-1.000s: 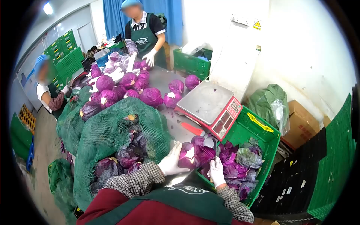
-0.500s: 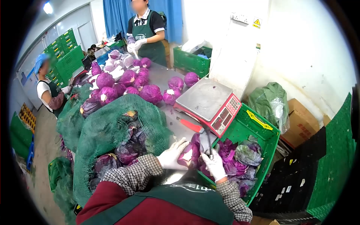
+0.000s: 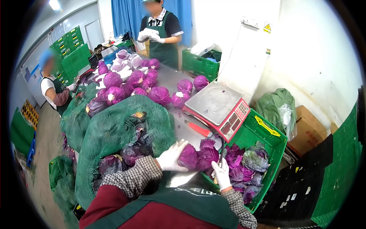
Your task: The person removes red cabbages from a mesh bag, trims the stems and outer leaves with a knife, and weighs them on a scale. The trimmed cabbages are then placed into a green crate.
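Note:
My left hand (image 3: 171, 157), in a white glove, grips the left side of a red cabbage (image 3: 188, 157) at the table's near edge. Loosened purple leaves (image 3: 208, 154) stand out from the cabbage's right side. My right hand (image 3: 221, 174), gloved too, is closed round the handle of a knife (image 3: 222, 148), its dark blade pointing up beside those leaves. Right of my right hand, a green crate (image 3: 280, 149) holds loose purple leaves (image 3: 237, 168). To the left, a green mesh sack (image 3: 114, 124) lies with its mouth toward me, darker cabbages (image 3: 110, 165) inside.
A red scale (image 3: 213, 103) stands beyond the crate, an orange-red utility knife (image 3: 199, 129) beside it. Several red cabbages (image 3: 159, 95) cover the table's far part. Two co-workers stand beyond, one (image 3: 162, 38) at the back, another (image 3: 53, 86) at the left.
The leaves on the cabbage's right side have spread outward, and my right hand with the knife has shifted slightly right and down. The back co-worker's hands have risen. The view has shifted slightly.

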The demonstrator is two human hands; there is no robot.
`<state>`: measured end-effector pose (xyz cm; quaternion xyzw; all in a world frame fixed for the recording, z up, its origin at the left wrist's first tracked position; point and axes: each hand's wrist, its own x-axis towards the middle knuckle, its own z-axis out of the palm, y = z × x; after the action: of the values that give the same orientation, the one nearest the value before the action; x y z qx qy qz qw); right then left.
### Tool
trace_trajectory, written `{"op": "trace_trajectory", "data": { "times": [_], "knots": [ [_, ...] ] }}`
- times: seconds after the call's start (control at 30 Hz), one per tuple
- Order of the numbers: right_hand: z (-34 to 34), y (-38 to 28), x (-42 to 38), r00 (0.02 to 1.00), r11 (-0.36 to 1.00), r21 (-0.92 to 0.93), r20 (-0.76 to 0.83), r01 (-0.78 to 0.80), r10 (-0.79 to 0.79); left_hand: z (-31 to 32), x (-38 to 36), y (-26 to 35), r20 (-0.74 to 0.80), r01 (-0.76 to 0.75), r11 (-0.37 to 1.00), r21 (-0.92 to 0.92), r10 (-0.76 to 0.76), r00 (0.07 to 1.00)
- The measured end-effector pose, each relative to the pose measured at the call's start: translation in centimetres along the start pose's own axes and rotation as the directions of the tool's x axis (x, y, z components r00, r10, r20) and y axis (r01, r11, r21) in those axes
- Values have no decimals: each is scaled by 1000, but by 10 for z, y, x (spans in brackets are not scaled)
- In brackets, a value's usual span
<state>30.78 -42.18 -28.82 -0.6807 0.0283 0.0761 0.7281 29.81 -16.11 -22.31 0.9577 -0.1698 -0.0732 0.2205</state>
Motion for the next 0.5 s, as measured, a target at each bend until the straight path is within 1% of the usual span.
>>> {"op": "trace_trajectory", "data": {
  "times": [0.03,0.13,0.17,0.23,0.3,0.33,0.37,0.4,0.43,0.47,0.5],
  "knots": [
    [0,-2,0,1000,999,-40,-13,9,-9,2,-3,-7,0,-38,999,-15,38,999],
    [-29,33,21,997,986,-164,-79,-12,-1,0,-13,-27,-7,-183,982,-50,183,983],
    [-50,39,26,983,989,-124,-155,81,-100,-4,-18,-27,31,-200,979,-39,201,979],
    [-103,14,22,929,999,-41,-371,-17,0,-4,-26,-26,-22,-324,946,15,325,946],
    [-151,18,26,883,952,-272,-400,142,-246,-2,-23,-11,-27,-310,950,24,310,950],
    [-157,26,31,836,879,-389,-355,275,-419,2,-13,-9,-38,-323,946,28,324,945],
    [-148,22,35,832,860,-387,-309,333,-461,2,0,-6,-56,-337,941,37,338,939],
    [-132,9,36,825,839,-379,-261,390,-501,0,10,-1,-57,-324,946,-8,323,945],
    [-99,6,31,883,899,-257,-223,355,-412,1,19,0,-34,-277,960,-51,275,961],
    [-66,-16,24,968,952,-209,-60,225,-242,-2,24,0,-14,-319,947,-39,319,948],
    [-37,-30,16,992,980,-182,109,83,-63,-3,28,0,7,-364,931,-25,364,931]
  ]
}}
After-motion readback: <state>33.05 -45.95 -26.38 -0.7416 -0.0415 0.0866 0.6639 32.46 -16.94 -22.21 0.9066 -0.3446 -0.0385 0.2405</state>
